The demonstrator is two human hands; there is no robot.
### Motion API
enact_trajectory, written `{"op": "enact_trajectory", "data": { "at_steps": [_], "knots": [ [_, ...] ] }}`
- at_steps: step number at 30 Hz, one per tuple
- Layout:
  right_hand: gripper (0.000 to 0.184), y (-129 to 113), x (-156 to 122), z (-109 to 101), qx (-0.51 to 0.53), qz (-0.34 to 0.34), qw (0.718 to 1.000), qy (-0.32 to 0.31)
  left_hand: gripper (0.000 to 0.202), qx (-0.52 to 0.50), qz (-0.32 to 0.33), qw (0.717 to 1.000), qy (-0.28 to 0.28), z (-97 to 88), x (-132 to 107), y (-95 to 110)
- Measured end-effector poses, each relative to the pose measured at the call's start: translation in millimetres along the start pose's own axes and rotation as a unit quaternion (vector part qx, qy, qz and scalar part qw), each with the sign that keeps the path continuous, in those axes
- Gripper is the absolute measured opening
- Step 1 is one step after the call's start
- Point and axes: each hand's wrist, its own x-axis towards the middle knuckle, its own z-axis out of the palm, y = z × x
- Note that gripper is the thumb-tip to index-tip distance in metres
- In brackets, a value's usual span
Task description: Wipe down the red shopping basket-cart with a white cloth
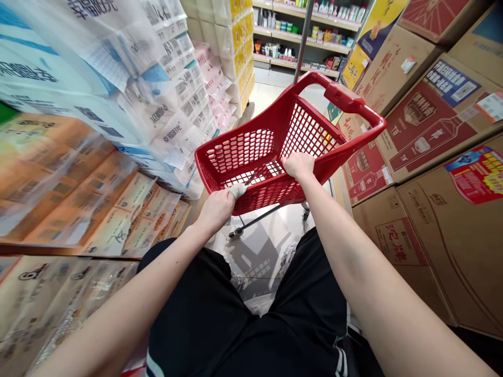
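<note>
A red plastic shopping basket [251, 152] on a wheeled frame stands in the aisle in front of me, with nothing visible inside. Both of my hands are closed over its near rim. My left hand [217, 207] grips the rim's left part, and one finger is wrapped in a white bandage. My right hand [298, 165] grips the rim further right. The basket's red handle [346, 99] arches over its far side.
Stacked packs of tissue paper [118, 94] wall the left side. Brown cardboard cartons [432, 173] pile up on the right. A shelf of bottles [306, 31] stands at the aisle's far end. A grey pole [304, 36] rises behind the basket. The floor is pale tile.
</note>
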Motion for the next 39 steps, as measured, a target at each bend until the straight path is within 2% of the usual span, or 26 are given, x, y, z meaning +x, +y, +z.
{"op": "enact_trajectory", "data": {
  "at_steps": [6, 11, 20, 23, 27, 30, 33, 39],
  "knots": [
    [0.042, 3, 6, 2, -0.006, 0.007, 1.000, -0.003, 0.033, -0.050, 0.014, 0.999, 0.012, -4.5, 19, 11],
    [0.043, 4, 9, 1, -0.014, 0.005, 1.000, -0.002, 0.024, -0.082, 0.025, 0.996, -0.024, -6.9, 37, 12],
    [0.050, 7, 6, -4, -0.042, -0.013, 0.999, 0.005, 0.027, -0.120, 0.021, 0.993, -0.004, -4.8, 42, 7],
    [0.048, -10, 1, 2, -0.031, -0.030, 0.999, -0.021, 0.026, -0.121, 0.010, 0.992, -0.013, -8.4, 42, 8],
    [0.056, -49, -15, 17, 0.008, -0.106, 0.992, -0.064, 0.026, -0.128, 0.005, 0.992, -0.013, -14.0, 43, 15],
    [0.060, -62, -20, 21, 0.013, -0.109, 0.990, -0.091, 0.027, -0.130, -0.009, 0.991, -0.017, -14.4, 47, 24],
    [0.060, -52, -15, 17, 0.005, -0.110, 0.987, -0.116, 0.028, -0.134, -0.015, 0.991, -0.025, -13.1, 51, 35],
    [0.053, -21, -1, 10, -0.022, -0.102, 0.984, -0.147, 0.027, -0.128, 0.014, 0.992, -0.014, -14.2, 53, 56]
  ]
}}
